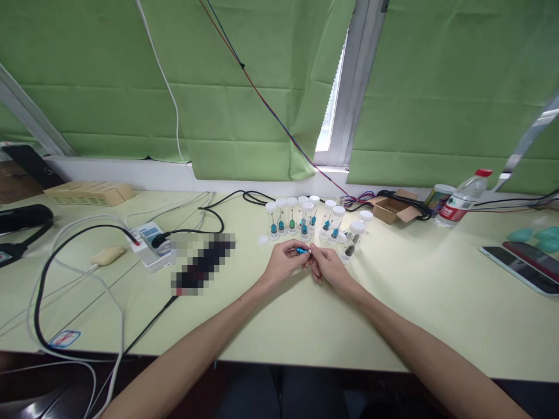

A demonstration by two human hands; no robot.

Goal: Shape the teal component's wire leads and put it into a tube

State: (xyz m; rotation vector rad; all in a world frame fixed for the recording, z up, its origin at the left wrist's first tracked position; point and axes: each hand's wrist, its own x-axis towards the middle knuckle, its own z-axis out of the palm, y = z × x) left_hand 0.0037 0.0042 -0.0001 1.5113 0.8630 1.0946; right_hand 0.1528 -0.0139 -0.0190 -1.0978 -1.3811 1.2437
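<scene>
Both hands meet above the pale counter (414, 291), near its middle, just in front of a cluster of capped clear vials (292, 216). Left hand (282, 263): thumb and fingers pinching a small blue piece (301, 250), held roughly level, its dark end toward the right. Right hand (329, 266): fingers drawn in at that dark end; cannot tell whether they pinch it or only touch it, as the contact is small and partly hidden. Blue piece therefore lies between the two hands, in the left fingers. Vials stand close together, white caps up, most containing a blue item; one contains a green item (292, 223). At the right of the cluster, a vial with dark grey contents (350, 249) stands just beyond the right hand. A loose white cap (263, 239) lies on the counter at the left end of the group. Behind and to the right: open cardboard box (388, 210), black cable coil beside it, then a clear bottle with a red cap (458, 203). Well to the left: white power strip (151, 247) with a black plug (161, 239) seated in it.
</scene>
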